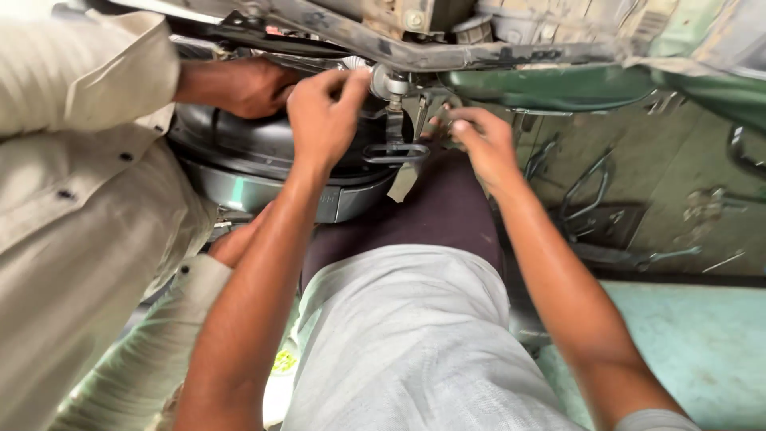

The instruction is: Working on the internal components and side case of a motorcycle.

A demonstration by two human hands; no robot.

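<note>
- grey metal fitting [388, 84] hangs under a grimy underside frame [415, 52]; a threaded stud [394, 104] drops from it, long axis vertical, with a flat bracket loop [396, 152] below.
- left hand [323, 112] is up at the fitting, thumb and forefinger closed on its left side, pinching it; rest of the fingers curled in.
- right hand [483, 140] sits just right of the stud and slightly lower, fingertips bunched on a small metal piece [447, 121]; can't tell exactly what it grips.
- so the stud lies between both hands. left hand is touching the fitting and is the nearer one, right hand just beside.
- second person on the left in a beige shirt [72, 199]; their hand [243, 84] reaches in behind the left hand, onto the top of a dark round tank-like part [255, 148]. whether it grips anything is hidden.
- no open containers in view; nothing to report as contents.
- green floor [702, 343] off to the right with loose bent metal parts [586, 191] lying well apart from the hands.
</note>
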